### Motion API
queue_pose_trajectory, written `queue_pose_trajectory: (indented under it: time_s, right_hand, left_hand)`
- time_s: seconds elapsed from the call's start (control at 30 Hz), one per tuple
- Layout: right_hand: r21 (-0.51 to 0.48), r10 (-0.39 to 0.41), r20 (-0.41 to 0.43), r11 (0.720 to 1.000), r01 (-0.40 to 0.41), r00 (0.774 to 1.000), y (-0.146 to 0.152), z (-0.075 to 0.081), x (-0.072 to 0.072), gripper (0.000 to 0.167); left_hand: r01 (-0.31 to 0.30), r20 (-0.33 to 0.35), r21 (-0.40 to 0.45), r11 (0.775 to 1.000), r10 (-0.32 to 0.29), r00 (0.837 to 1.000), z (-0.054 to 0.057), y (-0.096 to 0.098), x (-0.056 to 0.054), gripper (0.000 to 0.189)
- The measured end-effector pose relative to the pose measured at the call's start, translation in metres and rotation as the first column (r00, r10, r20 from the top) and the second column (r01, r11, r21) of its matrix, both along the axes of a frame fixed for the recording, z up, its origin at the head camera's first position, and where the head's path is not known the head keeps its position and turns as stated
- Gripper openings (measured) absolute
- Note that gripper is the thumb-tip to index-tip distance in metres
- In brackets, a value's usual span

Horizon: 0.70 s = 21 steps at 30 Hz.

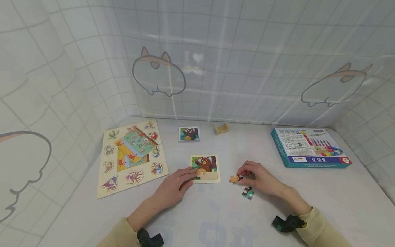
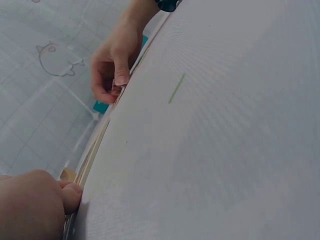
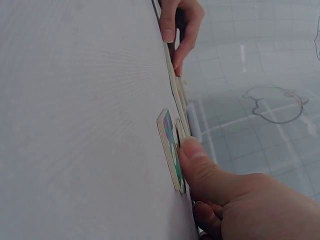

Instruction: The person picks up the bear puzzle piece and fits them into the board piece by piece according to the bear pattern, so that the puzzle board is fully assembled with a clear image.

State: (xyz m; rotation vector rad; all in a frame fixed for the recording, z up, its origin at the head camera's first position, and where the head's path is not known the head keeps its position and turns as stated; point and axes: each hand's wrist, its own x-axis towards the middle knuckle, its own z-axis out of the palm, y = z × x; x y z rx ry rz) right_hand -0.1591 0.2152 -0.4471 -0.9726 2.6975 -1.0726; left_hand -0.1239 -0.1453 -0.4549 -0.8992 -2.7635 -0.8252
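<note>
A small wooden jigsaw board (image 1: 217, 180) with a partly filled bear picture lies flat on the table. The left hand (image 1: 175, 187) rests its extended fingers on the board's left side, thumb by the near corner. To the right of the board, the right hand (image 1: 259, 176) pinches an orange-and-brown puzzle piece (image 1: 234, 179) between thumb and fingers, close over the table. A second puzzle piece (image 1: 248, 193), green and dark brown, lies just below that hand; the right wrist view shows this piece (image 3: 170, 145) beside the thumb.
At the left lies a large wooden animal puzzle board (image 1: 103, 187) with colourful cards (image 1: 135, 145) on it. A bear picture card (image 1: 189, 133) and a small wooden holder (image 1: 221, 129) stand at the back. A teal-edged game box (image 1: 311, 147) lies at the right.
</note>
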Motion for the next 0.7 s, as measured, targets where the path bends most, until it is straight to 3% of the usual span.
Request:
queue_pose_trajectory:
  time_s: [0.7]
  right_hand:
    - [0.000,-0.020,-0.002,1.000,0.020,1.000,-0.0017,0.0002,0.0025,0.022]
  left_hand:
    - [0.001,0.002,0.000,1.000,-0.001,1.000,0.0004,-0.0002,0.0002,0.032]
